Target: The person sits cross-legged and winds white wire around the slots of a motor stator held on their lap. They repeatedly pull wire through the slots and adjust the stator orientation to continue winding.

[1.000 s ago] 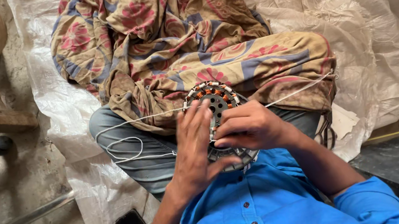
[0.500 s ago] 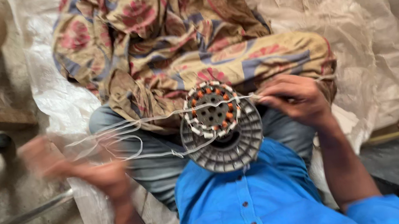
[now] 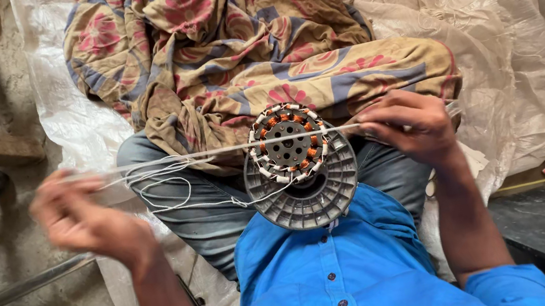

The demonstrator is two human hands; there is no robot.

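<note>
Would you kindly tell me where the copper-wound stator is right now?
In the head view, the stator sits centre frame atop a grey ribbed disc on the person's lap, between the left hand and right hand.

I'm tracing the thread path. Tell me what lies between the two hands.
In the head view, a white thread runs taut from the left hand to the right hand, crossing the wound motor core on the grey ribbed disc.

Stator (image 3: 287,144) sat on lap, between left hand (image 3: 87,223) and right hand (image 3: 408,127); cloth (image 3: 209,45) lay beyond.
</note>
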